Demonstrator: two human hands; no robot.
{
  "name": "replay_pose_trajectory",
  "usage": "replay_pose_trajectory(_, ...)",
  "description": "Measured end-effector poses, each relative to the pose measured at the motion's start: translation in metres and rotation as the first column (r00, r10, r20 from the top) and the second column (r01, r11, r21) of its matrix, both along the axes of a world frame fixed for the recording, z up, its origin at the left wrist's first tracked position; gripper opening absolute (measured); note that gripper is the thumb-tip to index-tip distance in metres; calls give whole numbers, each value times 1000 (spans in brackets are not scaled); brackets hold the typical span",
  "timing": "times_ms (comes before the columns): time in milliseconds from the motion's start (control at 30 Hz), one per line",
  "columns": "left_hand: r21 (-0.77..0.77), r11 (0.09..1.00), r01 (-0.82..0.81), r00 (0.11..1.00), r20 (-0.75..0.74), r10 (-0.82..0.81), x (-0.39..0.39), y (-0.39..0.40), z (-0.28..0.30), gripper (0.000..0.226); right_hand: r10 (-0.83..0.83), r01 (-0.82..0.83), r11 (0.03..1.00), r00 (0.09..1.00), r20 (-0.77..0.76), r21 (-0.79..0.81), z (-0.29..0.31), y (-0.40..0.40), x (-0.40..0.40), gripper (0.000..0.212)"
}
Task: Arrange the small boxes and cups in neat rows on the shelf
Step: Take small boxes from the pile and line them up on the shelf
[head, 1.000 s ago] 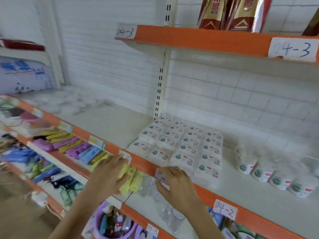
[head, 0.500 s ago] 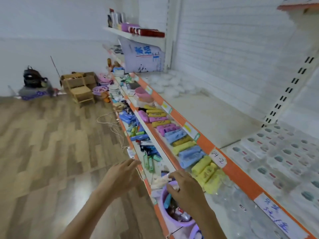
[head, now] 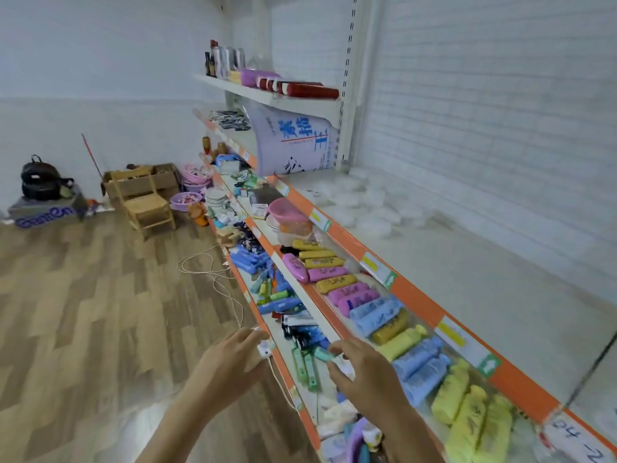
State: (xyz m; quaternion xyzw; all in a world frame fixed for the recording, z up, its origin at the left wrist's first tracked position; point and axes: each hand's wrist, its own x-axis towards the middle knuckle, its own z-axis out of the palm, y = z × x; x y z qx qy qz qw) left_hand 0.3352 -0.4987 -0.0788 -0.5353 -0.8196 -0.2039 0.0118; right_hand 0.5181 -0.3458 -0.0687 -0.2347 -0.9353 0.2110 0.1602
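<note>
- Shelf [head: 494,295]: in the head view your orange-edged shelf runs from lower right up toward the far wall, its white deck bare in the middle, with a blurred cluster of clear cups [head: 364,202] at its far end, below a big printed sack [head: 293,142]. You cannot make out any small boxes here.
- Your left hand [head: 230,359] hangs out over the wood floor [head: 83,295], just left of the lower tiers; its fingers are loose and slightly spread, holding nothing. A small white plug [head: 265,349] on a cord sits right at its fingertips; whether they touch it you cannot tell.
- Your right hand [head: 367,372] hovers above the lower tier, fingers half curled and apart, gripping nothing.
- Below the shelf edge, a row of yellow, purple and blue pouches [head: 367,302] lies side by side.
- A wooden chair [head: 147,202] stands by the far wall.
</note>
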Motion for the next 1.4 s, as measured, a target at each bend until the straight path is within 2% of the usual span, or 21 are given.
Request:
replay_pose_trajectory(133, 0, 996, 89, 996, -10, -89, -50, 26, 3, 37, -41, 41, 999, 999, -22, 3, 8, 30, -36, 33)
replay_pose_trajectory(267, -11, 987, 157, 987, -28, -158, -90, 70, 11, 34, -118, 120, 992, 990, -83, 23, 31, 73, -58, 23)
replay_pose_trajectory(367, 48, 978, 203, 978, -64, -200, -111, 118, 27, 38, -156, 162, 983, 985, -70, 87, 53, 120, -72, 19)
replay_pose_trajectory(467, 69, 962, 265, 963, -68, -260, -137, 173, 43, 42, -227, 246, 956, 965, -130, 161, 70, 173, -86, 14)
replay_pose_trajectory(633, 104, 917, 384, 922, -104, -374, -181, 270, 70, 43, -321, 351, 914, 932, -168, 203, 90, 259, -110, 13)
replay_pose_trajectory(733, 107, 891, 441, 894, -143, -425, -207, 328, 88, 62, -371, 402, 897, 911, -180, 185, 93, 305, -125, 15)
replay_pose_trajectory(867, 110, 835, 540, 840, -145, -524, -230, 401, 103, 64, -446, 468, 874, 879, -166, 131, 88, 352, -133, 17)
replay_pose_trajectory(933, 107, 805, 584, 808, -166, -565, -237, 436, 106, 58, -498, 509, 856, 858, -124, 84, 83, 366, -130, 18)
replay_pose_trajectory(1033, 125, 784, 607, 794, -122, -596, -245, 488, 110, 35, -576, 580, 815, 811, -98, 10, 78, 385, -125, 20)
replay_pose_trajectory(1133, 129, 727, 674, 738, -96, -667, -247, 538, 108, 32, -632, 631, 774, 767, -109, -44, 77, 400, -127, 21)
replay_pose_trajectory(1267, 141, 629, 764, 638, -30, -769, -245, 596, 100, 30, -704, 679, 708, 657, -270, -195, 83, 411, -143, 15)
replay_pose_trajectory(1333, 143, 578, 803, 585, -9, -811, -240, 619, 95, 31, -739, 719, 669, 616, -272, -191, 85, 421, -149, 16)
replay_pose_trajectory(1400, 120, 527, 841, 530, 5, -848, -236, 639, 90, 33, -788, 774, 612, 580, -208, -163, 83, 434, -154, 21)
